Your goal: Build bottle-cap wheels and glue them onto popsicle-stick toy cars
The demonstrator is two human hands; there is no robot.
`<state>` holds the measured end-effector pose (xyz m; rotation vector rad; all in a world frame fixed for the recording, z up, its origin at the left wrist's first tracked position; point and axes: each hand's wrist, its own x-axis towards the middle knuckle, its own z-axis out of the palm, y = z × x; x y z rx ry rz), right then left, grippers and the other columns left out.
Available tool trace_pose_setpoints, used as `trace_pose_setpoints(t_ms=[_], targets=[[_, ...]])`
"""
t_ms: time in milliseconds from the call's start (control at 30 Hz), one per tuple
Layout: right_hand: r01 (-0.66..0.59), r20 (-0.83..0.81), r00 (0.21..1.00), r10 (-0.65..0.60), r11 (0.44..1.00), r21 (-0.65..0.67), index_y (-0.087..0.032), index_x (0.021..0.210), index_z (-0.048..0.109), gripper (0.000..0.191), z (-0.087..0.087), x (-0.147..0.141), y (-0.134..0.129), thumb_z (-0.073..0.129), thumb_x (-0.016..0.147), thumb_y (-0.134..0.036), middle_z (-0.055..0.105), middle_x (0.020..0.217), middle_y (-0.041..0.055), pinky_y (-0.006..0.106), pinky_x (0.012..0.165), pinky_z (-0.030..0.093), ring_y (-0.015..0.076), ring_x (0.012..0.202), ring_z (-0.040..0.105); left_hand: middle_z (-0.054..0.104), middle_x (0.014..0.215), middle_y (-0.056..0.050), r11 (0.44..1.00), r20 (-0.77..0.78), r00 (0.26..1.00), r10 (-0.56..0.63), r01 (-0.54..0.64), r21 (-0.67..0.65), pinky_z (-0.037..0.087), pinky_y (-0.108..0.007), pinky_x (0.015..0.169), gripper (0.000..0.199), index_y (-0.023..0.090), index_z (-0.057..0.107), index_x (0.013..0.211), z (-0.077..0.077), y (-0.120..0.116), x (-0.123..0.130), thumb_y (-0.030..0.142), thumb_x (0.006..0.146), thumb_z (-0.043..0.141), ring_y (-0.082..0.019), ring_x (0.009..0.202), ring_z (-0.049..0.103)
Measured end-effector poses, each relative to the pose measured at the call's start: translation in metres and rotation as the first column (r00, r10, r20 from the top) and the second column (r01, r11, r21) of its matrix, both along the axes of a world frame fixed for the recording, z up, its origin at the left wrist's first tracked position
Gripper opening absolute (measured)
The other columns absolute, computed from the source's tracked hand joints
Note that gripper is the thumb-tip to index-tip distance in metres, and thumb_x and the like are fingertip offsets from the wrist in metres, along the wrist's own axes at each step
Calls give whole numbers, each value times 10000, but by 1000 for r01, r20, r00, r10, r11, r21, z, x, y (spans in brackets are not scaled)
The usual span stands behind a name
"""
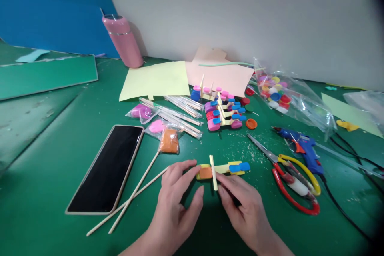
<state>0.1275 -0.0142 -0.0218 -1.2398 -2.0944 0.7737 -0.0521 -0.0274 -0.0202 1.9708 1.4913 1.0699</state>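
At lower centre, the left hand (180, 198) arches, thumb spread from forefinger, beside the small clay-and-stick piece (222, 169); the right hand (244, 208) angles inward, thumb and forefinger nearly together (grip unclear) at its upright stick (213, 173).

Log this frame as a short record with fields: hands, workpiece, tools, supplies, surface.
Left hand: at the workpiece's orange-and-yellow end
Right hand: fingers by the pale crosswise strip
Workpiece: blue tabs at right end
Tools: scissors, glue gun
Supplies: bagged caps, wrapped sticks
Surface: green table
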Motion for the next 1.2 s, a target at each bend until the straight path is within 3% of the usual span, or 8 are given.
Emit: trace_pose_setpoints(t_ms=[167, 367, 1200], targets=[[-3, 2, 1000, 3, 1000, -25, -193, 1175, 524, 333, 0, 0, -1, 429, 858, -152, 620, 864, 68, 297, 687, 491, 173, 774, 596, 514, 1133, -120, 998, -54, 997, 58, -58, -13, 450, -436, 842, 387, 201, 479, 1137, 0, -5, 1, 100, 764, 507, -254, 1048, 496], [-6, 7, 1000, 6, 999, -40, -191, 1180, 523, 333, -1, 0, -1, 416, 865, -164, 625, 869, 70, 302, 682, 487, 176, 765, 588, 471, 1182, -130, 999, -120, 992, 38, -35, 28, 426, -463, 876, 454, 189, 434, 1192, -2, -12, 4, 76, 757, 496, -264, 1089, 462], [-22, -53, 998, 20, 999, -47, -206, 1195, 503, 354, -3, 0, -1, 435, 856, -128, 615, 905, 59, 290, 695, 452, 170, 794, 568, 390, 1285, -116, 996, -130, 989, 75, -80, -33, 380, -443, 915, 571, 218, 306, 1304, -8, -27, 15, 113, 774, 489, -271, 1176, 364]])
